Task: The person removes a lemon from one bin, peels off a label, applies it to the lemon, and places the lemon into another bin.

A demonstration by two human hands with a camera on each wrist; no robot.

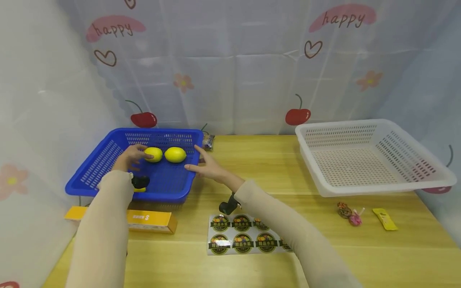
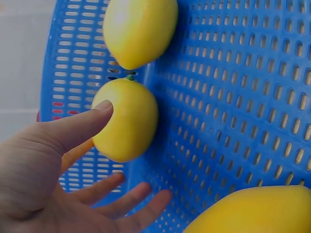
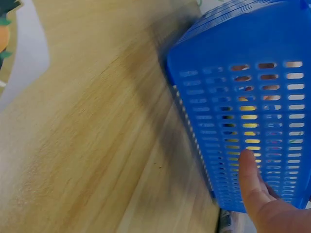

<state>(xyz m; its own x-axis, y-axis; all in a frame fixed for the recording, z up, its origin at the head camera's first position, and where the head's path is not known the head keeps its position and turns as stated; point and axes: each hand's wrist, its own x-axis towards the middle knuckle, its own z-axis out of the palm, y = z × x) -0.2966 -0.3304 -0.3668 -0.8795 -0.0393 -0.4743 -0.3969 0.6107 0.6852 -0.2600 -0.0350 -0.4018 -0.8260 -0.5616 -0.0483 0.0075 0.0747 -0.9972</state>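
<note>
I take the blue basket (image 1: 108,164) on the table (image 1: 252,168) as my landmark. My left hand (image 1: 131,157) is inside it, near the back wall, against the left one of two lemons lying side by side there. On the left wrist view the thumb rests on that lemon (image 2: 127,120) and the fingers (image 2: 131,201) are spread loosely under it, not closed around the fruit; I read this as touching, not a grip. The second lemon (image 1: 175,155) lies just beside the first, toward the basket's right wall, and the two look nearly touching. The left wrist view also shows a third lemon (image 2: 252,211) at the lower edge of the frame, closer to the camera.

My right hand (image 1: 207,165) is at the basket's right wall, outside it, fingers straight and slightly apart. On the right wrist view one fingertip (image 3: 248,167) lies against the perforated wall; I cannot tell whether the others press it.

Right of the basket, well apart, a white basket (image 1: 374,188) stands on the table. In front of the blue basket lies a sticker sheet (image 1: 241,239), and a yellow box (image 1: 144,220) lies just below the basket's front edge.
</note>
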